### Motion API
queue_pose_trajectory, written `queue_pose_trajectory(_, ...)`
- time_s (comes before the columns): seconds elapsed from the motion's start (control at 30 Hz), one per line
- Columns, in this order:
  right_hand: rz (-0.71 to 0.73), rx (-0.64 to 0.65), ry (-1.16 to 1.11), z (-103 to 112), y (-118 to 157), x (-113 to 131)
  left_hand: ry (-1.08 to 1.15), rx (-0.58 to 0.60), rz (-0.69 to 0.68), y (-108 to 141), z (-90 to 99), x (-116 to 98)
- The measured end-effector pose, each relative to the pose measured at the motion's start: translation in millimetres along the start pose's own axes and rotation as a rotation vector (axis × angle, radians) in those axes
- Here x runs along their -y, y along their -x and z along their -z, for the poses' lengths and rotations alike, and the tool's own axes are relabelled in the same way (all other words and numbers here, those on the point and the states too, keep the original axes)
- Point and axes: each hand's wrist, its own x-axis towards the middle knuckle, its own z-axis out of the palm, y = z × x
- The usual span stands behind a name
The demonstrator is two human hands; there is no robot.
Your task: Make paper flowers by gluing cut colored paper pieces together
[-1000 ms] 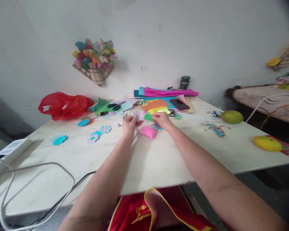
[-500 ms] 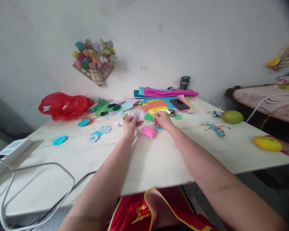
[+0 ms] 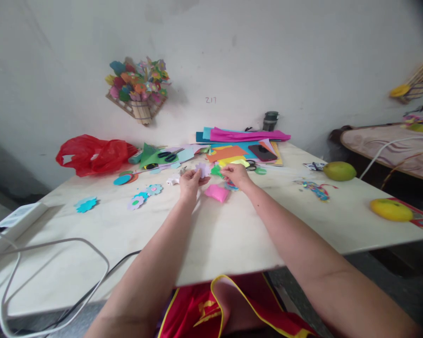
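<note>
My left hand [image 3: 191,182] is closed, pinching a lilac paper flower [image 3: 202,170] between thumb and fingers. My right hand [image 3: 237,173] is closed too, its fingertips pressed together beside a bright green piece [image 3: 216,170]. What lies between those fingertips is too small to make out, and I cannot tell whether they grip the green piece. Just below the hands lies a shiny pink packet [image 3: 216,193]. Several finished paper flowers [image 3: 145,195] in lilac and blue lie left of my left hand, two showing a green or pink centre. A small white roll [image 3: 172,181] sits next to that hand.
Coloured sheets [image 3: 229,153], a phone [image 3: 262,152] and scissors [image 3: 168,156] lie at the back. A red plastic bag [image 3: 95,155] is at the left rear. Cables [image 3: 88,241] cross the left side. Two mangoes [image 3: 340,171] and paper scraps [image 3: 317,189] lie at right.
Both hands stay almost in place. The green piece by my right fingertips shows a slightly different outline; the lilac flower remains in my left hand.
</note>
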Motion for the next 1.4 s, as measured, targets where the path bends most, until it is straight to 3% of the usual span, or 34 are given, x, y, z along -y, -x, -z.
queue_pose_trajectory(0.23, -0.006, 0.047, -0.045, 2.2, -1.9, -2.6, 0.007, -0.013, 0.007, -1.4, 0.2, 1.9)
queue_pose_trajectory(0.43, -0.080, 0.150, -0.279, 5.6, 2.2, -0.1, 0.006, -0.030, 0.008, -0.3, -1.1, 0.9)
queue_pose_trajectory(0.8, -0.125, 0.252, -0.416, 7.6, 1.6, -1.1, 0.044, -0.033, 0.018, -0.5, -0.8, 1.1)
queue_pose_trajectory(1.13, -0.099, 0.133, -0.364, 2.1, -0.9, 0.5, 0.018, -0.010, -0.023, -3.8, 1.3, 3.4)
queue_pose_trajectory(1.4, -0.077, 0.091, -0.132, 0.7, 4.2, 2.4, 0.005, -0.011, -0.015, -3.6, 1.4, 3.2)
